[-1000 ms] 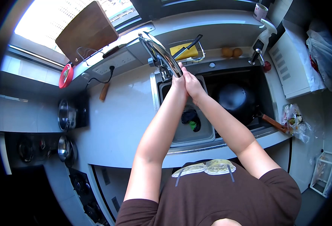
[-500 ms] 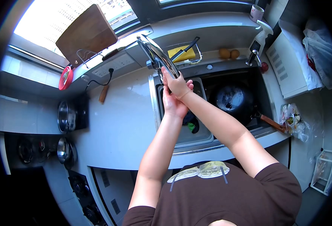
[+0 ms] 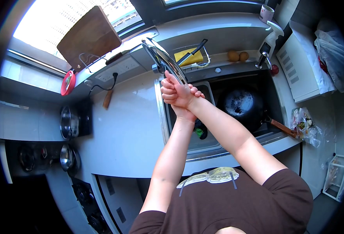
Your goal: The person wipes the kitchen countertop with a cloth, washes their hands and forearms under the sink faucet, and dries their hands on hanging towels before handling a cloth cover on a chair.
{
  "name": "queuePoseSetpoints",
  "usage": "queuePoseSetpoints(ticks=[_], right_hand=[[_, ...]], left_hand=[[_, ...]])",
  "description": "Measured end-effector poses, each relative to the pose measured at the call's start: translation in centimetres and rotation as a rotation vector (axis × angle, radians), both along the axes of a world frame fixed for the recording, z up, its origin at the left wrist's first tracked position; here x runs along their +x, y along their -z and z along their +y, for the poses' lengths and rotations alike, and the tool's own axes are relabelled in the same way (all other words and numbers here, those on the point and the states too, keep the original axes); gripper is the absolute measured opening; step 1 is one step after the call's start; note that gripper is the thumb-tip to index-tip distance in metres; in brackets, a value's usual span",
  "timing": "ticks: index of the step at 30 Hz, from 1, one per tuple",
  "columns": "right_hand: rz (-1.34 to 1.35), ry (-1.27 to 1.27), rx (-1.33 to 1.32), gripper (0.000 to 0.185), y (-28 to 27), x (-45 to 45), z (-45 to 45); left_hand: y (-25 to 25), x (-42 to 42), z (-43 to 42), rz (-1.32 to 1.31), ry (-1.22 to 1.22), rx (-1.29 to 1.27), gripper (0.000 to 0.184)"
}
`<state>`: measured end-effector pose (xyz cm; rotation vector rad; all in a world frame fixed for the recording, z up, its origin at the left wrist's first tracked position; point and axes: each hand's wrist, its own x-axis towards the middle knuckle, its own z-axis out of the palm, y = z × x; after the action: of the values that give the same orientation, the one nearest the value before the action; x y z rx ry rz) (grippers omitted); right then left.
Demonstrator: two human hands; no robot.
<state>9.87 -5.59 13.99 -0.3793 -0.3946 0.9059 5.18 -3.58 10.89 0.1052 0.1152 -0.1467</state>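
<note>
My right hand (image 3: 177,93) crosses over my left wrist area, its fingers curled around part of my left hand. My left hand (image 3: 184,112) lies mostly hidden beneath, and its fingertips wrap past the far side of my right hand. Directly beyond them a shiny pan lid (image 3: 164,58) with a dark knob stands tilted on edge. Whether a finger touches its rim, I cannot tell. Below the hands is a grey basin (image 3: 211,142) in the sink, partly covered by my arms, with a dark and green item (image 3: 200,130) in it.
A black wok (image 3: 242,107) with a wooden handle sits in the right side of the sink. Behind are a wire rack (image 3: 207,58) with a yellow sponge (image 3: 191,57), two eggs (image 3: 238,56) and a spray bottle (image 3: 270,39). A wooden board (image 3: 90,37) leans by the window.
My right hand's fingers have curled down around my left hand, where they pointed up before. My left hand has shifted slightly right and lower. The lid has kept its place.
</note>
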Motion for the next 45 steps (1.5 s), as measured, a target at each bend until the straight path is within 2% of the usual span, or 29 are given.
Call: queuePoseSetpoints(ticks=[3,4,5,7,9,11,13,15,16,17,19,20,23,24,25,26,27,28,29,30,31,33,34,35,37,38,40,43,45], right_hand=[[-0.145,0.079,-0.183,0.046,1.3,1.7,0.9],[-0.265,0.163,-0.357,0.048,2.8,2.9,1.5],[-0.264,0.164,-0.358,0.048,4.8,3.9,2.4],[-1.052,0.742,-1.057,0.050,8.0,5.4,3.8],[-0.998,0.658,-1.103,0.048,4.7,4.9,2.7],[-1.379,0.606,-1.087,0.046,3.7,5.6,2.4],[-1.484,0.591,-1.146,0.045,3.3,5.8,3.0],[-1.711,0.785,-1.027,0.047,3.4,6.0,3.6],[-1.737,0.838,-1.006,0.046,3.4,6.2,3.9],[-1.737,0.832,-0.999,0.046,3.5,6.2,4.3],[-1.773,0.927,-1.027,0.044,3.4,5.9,5.0],[-1.820,0.877,-1.070,0.043,3.3,5.8,4.7],[-1.897,0.901,-1.070,0.043,3.0,5.2,3.7],[-2.033,0.812,-1.171,0.043,2.9,4.9,3.4],[-2.026,0.810,-1.184,0.043,2.6,4.4,3.2],[-2.048,0.800,-1.245,0.043,2.2,4.0,3.2],[-2.070,0.790,-1.307,0.043,1.7,3.5,3.2],[-2.046,0.691,-1.397,0.045,0.7,3.1,3.0],[-1.998,0.772,-1.261,0.050,2.2,4.1,3.1],[-1.997,0.780,-1.267,0.050,3.6,5.0,3.8],[-1.563,0.661,-0.991,0.051,4.2,5.6,5.0],[-0.711,0.405,-0.428,0.054,4.0,6.9,6.7],[-0.556,0.197,-0.570,0.055,-3.1,4.2,4.1],[-0.240,-0.015,-0.358,0.054,-3.8,3.9,4.7],[-0.039,-0.222,-0.121,0.053,-3.3,4.4,6.5],[-0.035,-0.226,-0.121,0.053,-3.1,4.5,7.1],[0.046,-0.365,0.044,0.053,-2.7,4.7,8.3],[-0.003,-0.322,-0.073,0.054,-2.3,5.3,9.1],[-0.090,-0.265,-0.137,0.055,-2.1,5.5,9.0]], left_hand=[[-0.6,0.4,-0.3,0.159,-0.059,0.039,0.050],[-0.6,0.7,-0.3,0.188,-0.080,0.027,0.050],[-0.6,0.9,-0.3,0.218,-0.100,0.015,0.050],[-0.2,1.6,0.0,0.269,-0.091,-0.009,0.050],[-1.0,1.9,0.0,0.318,-0.082,-0.031,0.051],[-3.3,1.9,-0.8,0.559,-0.173,0.198,0.053],[-2.1,1.0,-1.0,0.501,-0.206,0.225,0.056],[-1.0,0.4,-1.6,0.468,-0.405,0.287,0.063],[-1.3,0.1,-1.9,0.401,-0.441,0.267,0.051],[-1.6,-0.2,-2.2,0.405,-0.448,0.267,0.051],[-2.2,-0.7,-3.1,0.258,-0.374,0.714,0.041],[-2.2,-0.7,-3.5,0.286,-0.438,0.750,0.044],[-1.5,-0.8,-3.3,0.246,-0.376,0.800,0.043],[-1.3,-0.8,-3.3,0.278,-0.334,0.687,0.041],[-1.7,-0.6,-3.2,0.309,-0.291,0.574,0.039],[-1.7,-0.1,-2.4,0.407,-0.212,0.393,0.042],[-1.8,0.0,-1.8,0.334,-0.169,0.330,0.055],[-1.9,0.0,-1.2,0.240,-0.172,0.256,0.059],[-2.0,0.0,-0.6,0.146,-0.175,0.182,0.063],[-2.0,0.0,0.0,0.046,-0.147,0.189,0.077],[-1.7,0.0,0.2,-0.055,-0.156,0.179,0.087],[-0.8,0.4,0.2,-0.109,-0.198,0.047,0.093],[-1.4,0.6,0.0,-0.123,-0.153,-0.066,0.086],[-1.8,0.7,-0.2,-0.131,-0.112,-0.180,0.080],[-0.8,1.7,-0.4,-0.265,0.007,-0.232,0.048],[-0.3,1.7,-0.4,-0.253,0.000,-0.255,0.044],[0.1,1.8,-0.3,-0.233,-0.012,-0.280,0.041],[0.0,2.0,-0.5,-0.270,0.015,-0.187,0.034],[-0.3,2.0,0.1,-0.184,0.007,-0.089,0.020]])
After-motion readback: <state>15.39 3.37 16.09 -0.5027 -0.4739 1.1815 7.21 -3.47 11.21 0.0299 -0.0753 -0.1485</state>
